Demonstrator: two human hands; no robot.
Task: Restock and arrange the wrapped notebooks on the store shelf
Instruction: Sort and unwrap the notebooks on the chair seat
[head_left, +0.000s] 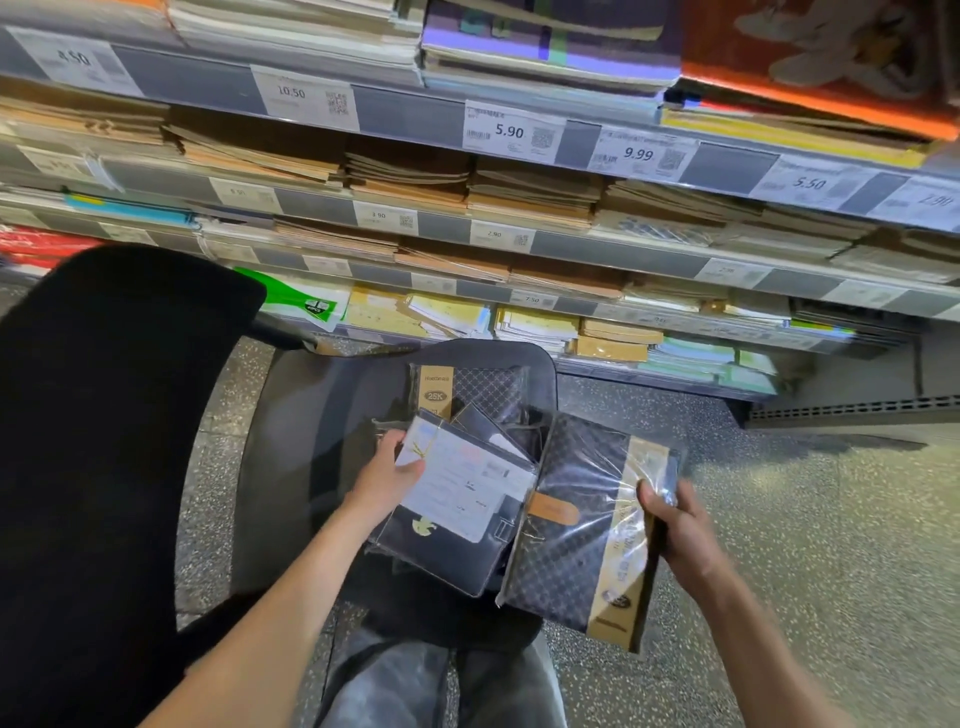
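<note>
My left hand (387, 475) grips the upper left edge of a dark wrapped notebook (457, 519) with a white label on its face. My right hand (675, 525) holds a second wrapped notebook (576, 530), black with a diamond pattern, a tan clasp and a gold spine band, by its right edge. The two notebooks overlap in front of me. A third diamond-patterned wrapped notebook (470, 392) marked 25K stands behind them on the dark chair seat (322, 405). The store shelf (519, 239) rises ahead in several tiers.
Stacks of brown, white and coloured notebooks fill the tiers, with price tags (511, 132) along the rails. A black chair back (104, 415) stands at my left. Speckled floor (805, 519) spreads to the right. My knees (415, 680) show at the bottom.
</note>
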